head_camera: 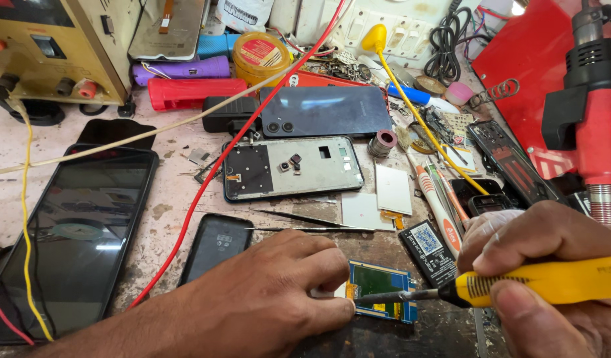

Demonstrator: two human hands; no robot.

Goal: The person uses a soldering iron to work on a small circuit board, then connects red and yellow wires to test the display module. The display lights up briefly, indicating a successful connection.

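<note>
My left hand [266, 292] rests knuckles-up on the worn bench, its fingertips pressing the left edge of a small blue and green circuit board [383, 292]. My right hand [544, 265] grips a yellow-handled screwdriver [538, 283] held nearly level. The screwdriver's dark tip touches the board near its left edge. Metal tweezers [305, 223] lie just beyond my left hand.
An opened phone frame [292, 169] and a dark phone back cover [322, 109] lie at the centre. A large black tablet [73, 232] lies left, a small phone [216, 245] beside it. Red and yellow wires cross the bench. A red hot-air gun [594, 119] stands right, a power supply [53, 46] back left.
</note>
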